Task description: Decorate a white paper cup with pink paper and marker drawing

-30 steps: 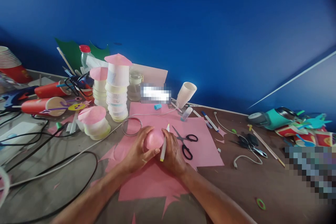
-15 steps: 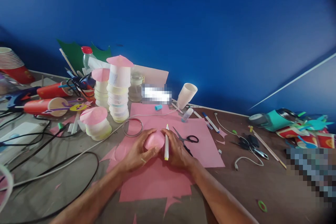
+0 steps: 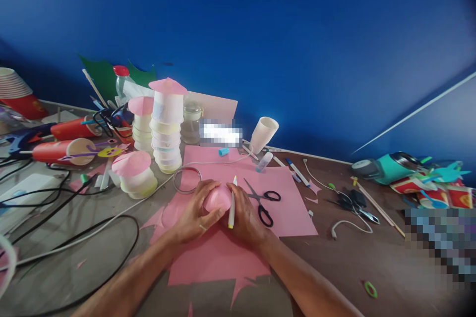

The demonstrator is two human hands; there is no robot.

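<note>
Between my two hands is a small pink paper cone [image 3: 218, 199]. My left hand [image 3: 199, 215] is closed around its left side, thumb across the front. My right hand [image 3: 245, 218] is closed on a white marker [image 3: 232, 208] with yellow ends, held upright beside the cone; whether these fingers also touch the cone is hidden. Pink paper sheets [image 3: 219, 262] lie beneath both hands. Just right of my right hand, black-handled scissors [image 3: 260, 199] rest spread on the paper. A glue stick [image 3: 265, 162] and a blue cap [image 3: 223, 151] lie farther back.
At the left stand stacked paper-cup towers [image 3: 167, 129] with pink cone tops, and a shorter one [image 3: 134, 173]. A white cable [image 3: 122, 212] crosses the table. Leaning white cups [image 3: 263, 134] stand near the blue wall. A teal bottle [image 3: 388, 169] and keys [image 3: 359, 203] lie at the right.
My right hand and the marker have shifted slightly left, uncovering more of the scissors' lower handle. The cone remains between my hands.
</note>
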